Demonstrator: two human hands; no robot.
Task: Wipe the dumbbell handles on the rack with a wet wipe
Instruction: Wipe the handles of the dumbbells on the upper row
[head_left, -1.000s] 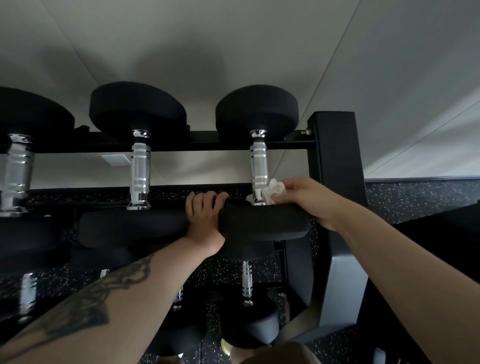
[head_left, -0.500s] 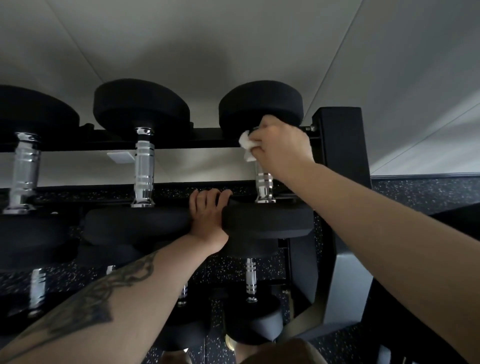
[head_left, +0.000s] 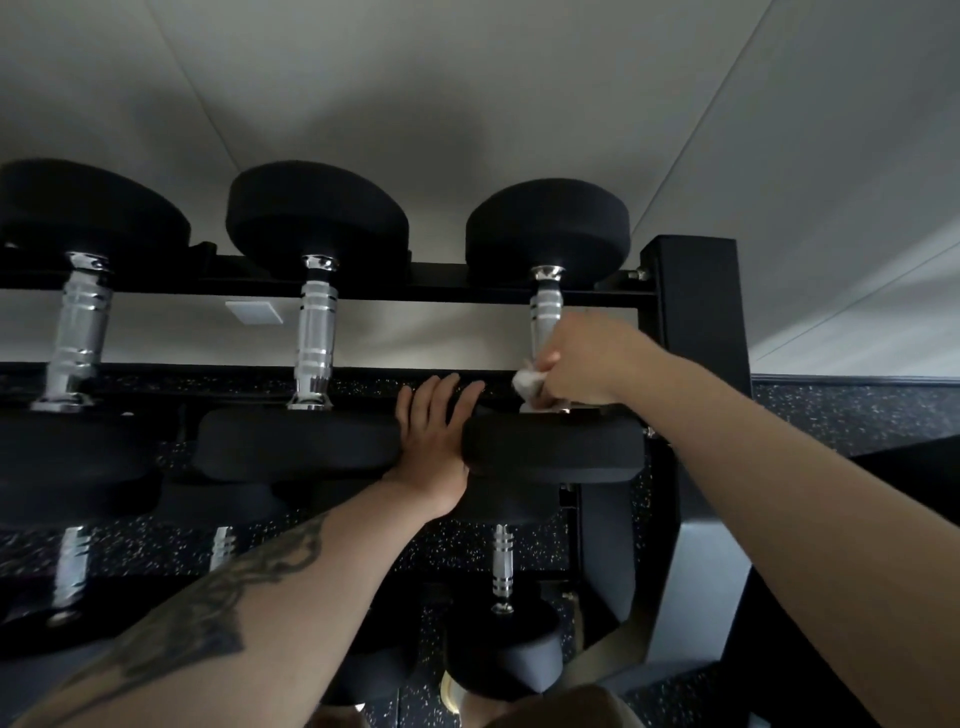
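Three black dumbbells with chrome handles lie across the top tier of a black rack. My right hand grips a crumpled white wet wipe around the lower end of the rightmost dumbbell's handle, just above its near head. My left hand rests with straight fingers in the gap between that head and the middle dumbbell's near head. The middle handle and the left handle are bare.
A lower tier holds more dumbbells, one chrome handle showing below my left wrist. Speckled black rubber floor runs to the right of the rack post. A pale wall stands behind the rack.
My right hand slid with the wipe from the top of the rightmost handle down to its lower end. My left hand's fingers straightened from a curl over the head.
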